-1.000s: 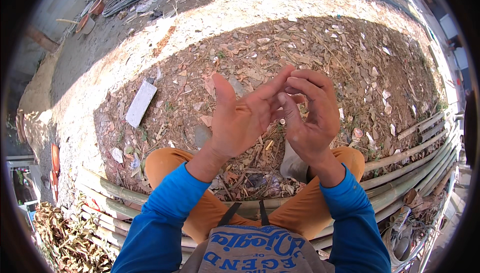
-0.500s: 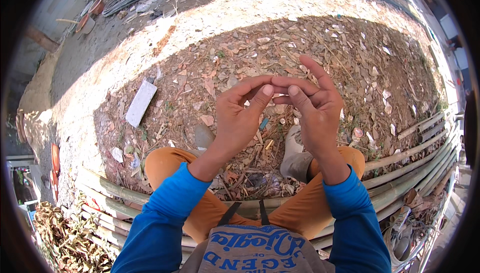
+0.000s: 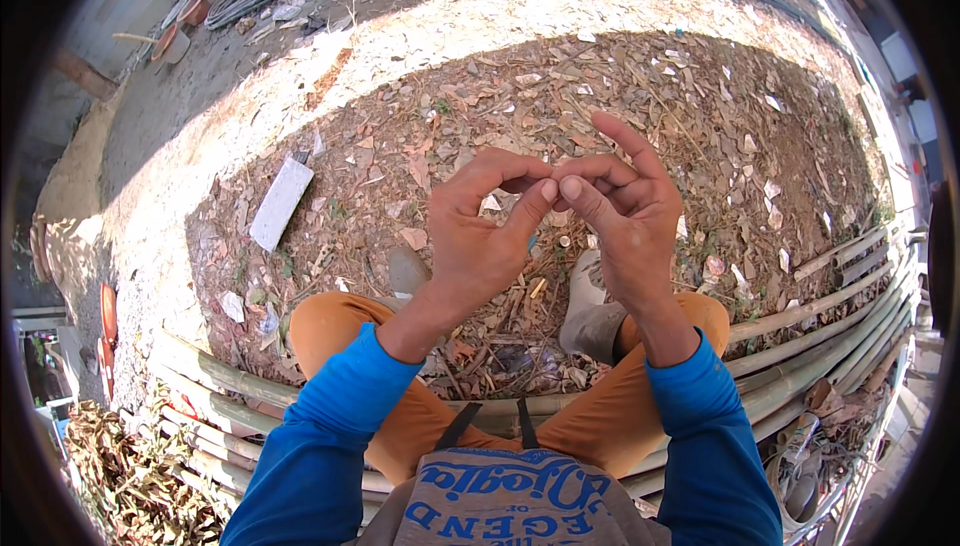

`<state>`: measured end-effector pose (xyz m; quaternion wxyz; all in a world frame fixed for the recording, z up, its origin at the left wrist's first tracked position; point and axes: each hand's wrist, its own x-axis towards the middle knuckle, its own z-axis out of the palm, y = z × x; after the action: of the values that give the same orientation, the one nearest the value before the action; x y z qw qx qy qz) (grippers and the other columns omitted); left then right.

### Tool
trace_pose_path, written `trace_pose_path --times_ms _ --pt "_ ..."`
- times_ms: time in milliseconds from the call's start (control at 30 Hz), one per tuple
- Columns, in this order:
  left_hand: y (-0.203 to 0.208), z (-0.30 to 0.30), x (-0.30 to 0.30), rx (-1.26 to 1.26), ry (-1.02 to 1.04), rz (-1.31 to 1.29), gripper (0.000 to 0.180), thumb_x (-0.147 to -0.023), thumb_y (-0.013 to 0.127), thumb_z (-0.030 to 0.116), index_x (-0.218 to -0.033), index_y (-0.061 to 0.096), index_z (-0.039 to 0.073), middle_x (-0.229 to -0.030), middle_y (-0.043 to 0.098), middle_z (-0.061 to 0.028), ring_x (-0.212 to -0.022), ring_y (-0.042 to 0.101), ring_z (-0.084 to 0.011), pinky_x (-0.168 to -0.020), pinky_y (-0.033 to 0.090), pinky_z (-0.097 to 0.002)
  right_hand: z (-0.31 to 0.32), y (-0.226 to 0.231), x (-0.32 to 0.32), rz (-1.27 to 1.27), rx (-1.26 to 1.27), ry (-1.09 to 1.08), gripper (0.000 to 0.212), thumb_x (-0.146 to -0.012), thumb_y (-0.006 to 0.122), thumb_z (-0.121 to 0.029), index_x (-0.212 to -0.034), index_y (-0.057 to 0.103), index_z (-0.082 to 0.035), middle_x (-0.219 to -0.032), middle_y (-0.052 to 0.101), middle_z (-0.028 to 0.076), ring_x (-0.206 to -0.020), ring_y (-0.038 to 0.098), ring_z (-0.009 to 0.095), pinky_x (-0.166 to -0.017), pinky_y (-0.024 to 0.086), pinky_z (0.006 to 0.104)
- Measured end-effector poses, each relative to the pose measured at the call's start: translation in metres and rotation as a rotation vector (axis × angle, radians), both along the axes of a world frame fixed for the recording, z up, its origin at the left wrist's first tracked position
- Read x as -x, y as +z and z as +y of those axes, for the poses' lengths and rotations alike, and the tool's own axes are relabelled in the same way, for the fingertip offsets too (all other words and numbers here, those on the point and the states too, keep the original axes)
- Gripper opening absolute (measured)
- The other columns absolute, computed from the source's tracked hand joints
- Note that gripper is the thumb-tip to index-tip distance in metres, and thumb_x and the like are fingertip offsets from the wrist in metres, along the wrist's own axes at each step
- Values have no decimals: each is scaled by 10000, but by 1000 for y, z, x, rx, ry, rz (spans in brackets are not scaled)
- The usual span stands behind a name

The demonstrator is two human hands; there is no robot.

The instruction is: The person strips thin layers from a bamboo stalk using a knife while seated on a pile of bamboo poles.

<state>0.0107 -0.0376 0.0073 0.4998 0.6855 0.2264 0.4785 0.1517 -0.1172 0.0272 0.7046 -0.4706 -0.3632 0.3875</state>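
Meeting fingertip to fingertip above the frame's middle, left hand (image 3: 476, 234) and right hand (image 3: 634, 230) pinch narrow; whether either grip holds anything, I cannot tell.

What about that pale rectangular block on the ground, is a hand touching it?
No, the pale rectangular block lies on the leaf-strewn ground, clearly apart from the left hand and the right hand.

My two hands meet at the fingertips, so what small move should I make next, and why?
Perhaps ease your left hand slightly away from your right hand: their thumbs and index fingers crowd together, hiding whatever might lie between, and a gap would show it.
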Motion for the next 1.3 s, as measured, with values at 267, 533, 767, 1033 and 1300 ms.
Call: trace_pose_path --times_ms 267,533,767,1033,1300 --pt "0 -3 -1 -3 -15 6 107 -909 763 21 -1007 730 -9 -967 713 -80 -881 663 -126 -781 537 -276 1 -1 -3 -15 0 6 551 -918 602 112 -1436 416 87 -976 732 155 -900 719 166 -802 611 292" --pt "-4 -2 -5 -21 34 -38 89 -890 772 42 -960 734 -1 -862 702 -78 -790 650 -139 -712 524 -281 1 -2 -3 -37 14 -3 549 -917 577 127 -1438 410 91 -978 739 168 -892 721 170 -804 608 288" --pt "0 -2 -4 -279 183 19 126 -847 752 -26 -965 721 3 -872 693 -105 -780 660 -205 -696 513 -318 0 1 0 -45 29 0 599 -942 593 109 -1491 352 100 -1063 745 221 -973 737 215 -855 622 312" --pt "-7 1 -3 -620 351 148 227 -767 768 -49 -973 701 21 -918 671 -94 -789 642 -283 -704 494 -387 0 -5 2 -52 33 30 679 -970 588 82 -1553 240 103 -1137 724 257 -1054 724 255 -906 623 350" --pt "-5 4 0 -769 406 262 247 -748 774 -19 -970 677 28 -901 659 -77 -778 638 -262 -749 471 -394 1 -10 5 -52 3 57 691 -981 571 83 -1565 201 106 -1163 716 261 -1091 710 260 -928 616 361"
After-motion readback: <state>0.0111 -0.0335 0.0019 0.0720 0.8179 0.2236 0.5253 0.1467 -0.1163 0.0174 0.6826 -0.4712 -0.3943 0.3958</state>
